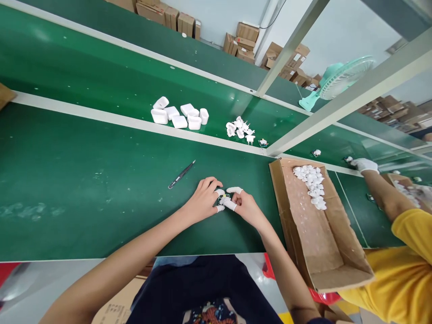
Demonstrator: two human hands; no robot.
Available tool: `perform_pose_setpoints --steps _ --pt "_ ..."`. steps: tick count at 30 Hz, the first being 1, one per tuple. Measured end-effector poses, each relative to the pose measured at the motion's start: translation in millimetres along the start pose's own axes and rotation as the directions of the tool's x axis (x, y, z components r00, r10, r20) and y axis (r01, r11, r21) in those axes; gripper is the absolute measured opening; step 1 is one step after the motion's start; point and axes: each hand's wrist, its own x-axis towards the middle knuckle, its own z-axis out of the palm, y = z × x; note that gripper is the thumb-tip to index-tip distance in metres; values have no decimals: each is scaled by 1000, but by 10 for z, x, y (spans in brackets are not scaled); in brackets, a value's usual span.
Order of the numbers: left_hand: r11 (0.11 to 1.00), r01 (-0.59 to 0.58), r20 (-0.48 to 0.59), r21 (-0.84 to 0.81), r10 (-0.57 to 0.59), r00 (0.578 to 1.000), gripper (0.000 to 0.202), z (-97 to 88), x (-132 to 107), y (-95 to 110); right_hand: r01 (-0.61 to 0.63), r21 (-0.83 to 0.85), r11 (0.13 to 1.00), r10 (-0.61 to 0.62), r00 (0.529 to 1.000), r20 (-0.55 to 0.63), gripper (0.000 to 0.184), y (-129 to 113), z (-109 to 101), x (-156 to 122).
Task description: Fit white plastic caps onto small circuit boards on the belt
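Observation:
My left hand [204, 198] and my right hand [243, 204] meet on the green table [84, 193], both pinched on a small green circuit board with a white plug part [224, 199] held between them. White finger cots cover several fingertips. The small part is mostly hidden by my fingers.
Black tweezers [181, 174] lie left of my hands. White charger shells [180, 115] and white plug pieces [240, 129] sit on the conveyor belt [101, 76]. A cardboard box [324, 252] with white plug parts [311, 182] stands at my right. A co-worker's gloved hand [363, 165] reaches in far right. A metal post [337, 105] crosses overhead.

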Motion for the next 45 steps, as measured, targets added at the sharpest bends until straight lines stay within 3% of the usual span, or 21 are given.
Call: perform_pose_setpoints --steps 2,4,6,9,11,14,19,26,29,32,35,37,40,42,45 --pt "1000 -13 -2 0 13 1000 11 -1 -5 2 -104 36 994 100 991 94 33 -8 2 68" --pt "1000 -24 -8 3 24 1000 8 -1 -7 4 -160 9 987 157 976 150 22 -43 23 103" --pt "1000 -29 -14 7 29 999 7 -1 -8 6 -179 -59 982 186 975 124 12 -83 58 107" --pt "1000 -22 -21 -2 22 1000 7 1 -8 13 -182 -106 977 188 981 48 14 -93 82 86" --pt "1000 -16 -23 -17 16 1000 8 2 -8 20 -191 48 980 183 973 141 18 -58 53 75" --pt "1000 -17 -18 -10 17 1000 9 3 -4 28 -241 320 916 142 942 303 39 0 -27 76" --pt "998 -22 -25 53 23 999 11 -6 3 23 -278 355 892 147 924 353 38 4 -73 105" --pt "994 -102 -60 26 103 993 15 -7 20 11 -212 383 899 110 956 271 46 29 -12 72" --pt "994 -102 -73 27 104 992 15 -5 28 13 -122 278 953 100 991 91 46 -105 -113 -255" --pt "995 -99 -89 30 102 991 14 -22 30 23 -96 73 993 104 988 -111 34 -222 -477 -628" --pt "994 -98 -84 38 101 991 13 -43 26 31 -157 -71 985 123 930 -347 26 -53 -1156 -593" --pt "995 -92 -78 39 95 992 17 -48 22 29 -257 -252 933 87 840 -535 26 232 -1684 -247" --pt "993 -114 -77 40 117 990 20 -45 16 19 -308 -361 880 63 829 -555 34 694 -2307 525" --pt "989 -137 -66 58 141 988 17 -46 13 14 -368 -316 874 141 817 -560 34 898 -2503 987" --pt "985 -141 -41 100 145 989 13 -60 7 17 -387 -200 900 226 809 -543 28 1019 -2503 1389"
